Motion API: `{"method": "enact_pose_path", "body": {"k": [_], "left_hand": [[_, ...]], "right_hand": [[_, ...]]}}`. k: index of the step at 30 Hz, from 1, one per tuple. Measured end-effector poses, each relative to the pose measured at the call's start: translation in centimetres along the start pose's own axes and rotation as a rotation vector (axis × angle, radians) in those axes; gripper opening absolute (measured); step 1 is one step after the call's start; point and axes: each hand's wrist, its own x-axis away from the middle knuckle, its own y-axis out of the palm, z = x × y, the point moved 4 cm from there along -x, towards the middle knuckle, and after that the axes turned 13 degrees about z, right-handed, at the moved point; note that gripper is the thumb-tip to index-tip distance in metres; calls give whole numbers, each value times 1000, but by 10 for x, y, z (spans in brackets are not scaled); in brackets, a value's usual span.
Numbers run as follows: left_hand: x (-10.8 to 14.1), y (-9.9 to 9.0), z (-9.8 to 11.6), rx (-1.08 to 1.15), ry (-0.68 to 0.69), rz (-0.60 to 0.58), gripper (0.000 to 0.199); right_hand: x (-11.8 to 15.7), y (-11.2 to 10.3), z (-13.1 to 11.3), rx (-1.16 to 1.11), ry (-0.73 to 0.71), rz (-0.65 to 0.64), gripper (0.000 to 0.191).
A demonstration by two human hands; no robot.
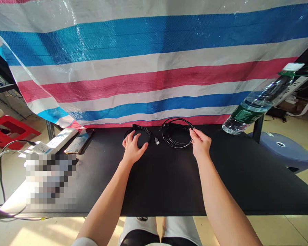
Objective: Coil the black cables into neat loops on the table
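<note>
Two coiled black cables lie side by side near the back edge of the black tabletop. Over the near left part of the smaller coil [146, 128] is my left hand [134, 148], its fingers spread and curved. A light-coloured connector [157, 140] sticks out at that coil's right side. The larger coil [170, 141] has several loops, and my right hand [201, 142] pinches its right edge between thumb and fingers.
A phone [79, 141] and a white power strip [63, 140] with plugs lie at the left, near a blurred patch. A water bottle [248, 111] hangs tilted at the right. Striped sheeting [154, 78] closes off the back. A red stool [12, 130] stands beyond the table's left side.
</note>
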Motion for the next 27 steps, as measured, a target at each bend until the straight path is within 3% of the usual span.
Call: {"method": "enact_pose_path", "body": {"k": [7,11,13,16,19,21,23,27], "left_hand": [[7,0,22,264,171,-72,46],[12,8,30,470,108,-117,29],[12,10,28,545,56,-96,27],[8,8,19,605,-30,-4,23],[2,2,10,653,-150,116,22],[-1,-4,7,727,-230,199,23],[-4,-9,6,850,-320,274,25],[-11,-14,0,1101,-507,358,31]], "right_hand": [[16,10,-18,-220,154,-269,31],[21,13,-25,-277,180,-328,30],[18,11,-26,-321,199,-261,35],[4,-2,-16,-305,244,6,38],[-9,-20,2,-126,295,307,25],[-15,-30,12,28,284,436,14],[-19,-35,17,208,198,459,13],[-20,-32,17,554,-109,296,31]]}}
